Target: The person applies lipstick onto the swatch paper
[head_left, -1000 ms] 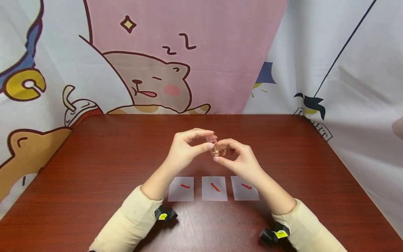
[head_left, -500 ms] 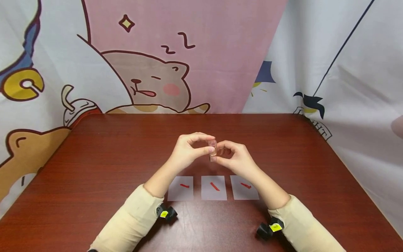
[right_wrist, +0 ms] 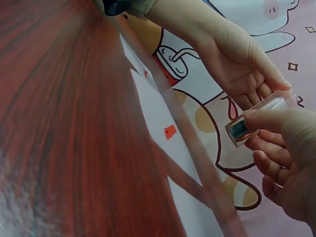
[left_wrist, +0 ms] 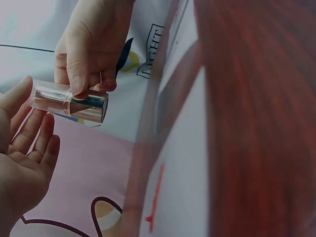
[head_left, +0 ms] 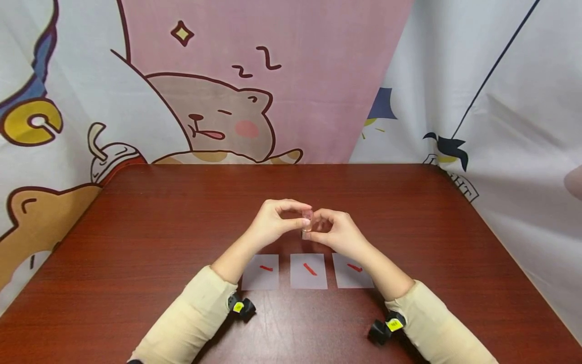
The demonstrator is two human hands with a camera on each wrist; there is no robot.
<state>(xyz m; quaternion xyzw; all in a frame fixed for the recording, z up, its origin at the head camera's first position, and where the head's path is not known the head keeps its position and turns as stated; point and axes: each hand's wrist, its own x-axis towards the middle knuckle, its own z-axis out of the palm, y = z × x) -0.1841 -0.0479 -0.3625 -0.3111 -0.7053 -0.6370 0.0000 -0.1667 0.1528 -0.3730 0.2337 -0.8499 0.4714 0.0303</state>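
Observation:
A lipstick tube [head_left: 307,214] with a clear cap and a shiny gold base is held upright above the table in the head view. My left hand [head_left: 273,225] pinches the clear cap at the top between thumb and fingertips. Lower down, my right hand [head_left: 343,232] grips the gold base. In the left wrist view the gold base [left_wrist: 89,109] sits under the right thumb, and the cap appears to be on it. Fingers hide part of the tube in the right wrist view.
Three white paper cards, left [head_left: 260,280], middle [head_left: 309,281] and right [head_left: 350,280], lie in a row below the hands, each with a red stroke. They rest on a brown wooden table [head_left: 159,227]. A printed cartoon curtain [head_left: 318,76] hangs behind.
Both hands have lowered slightly with the lipstick, toward the cards. The tube has turned from tilted to upright. The red visible inside it a second ago no longer shows.

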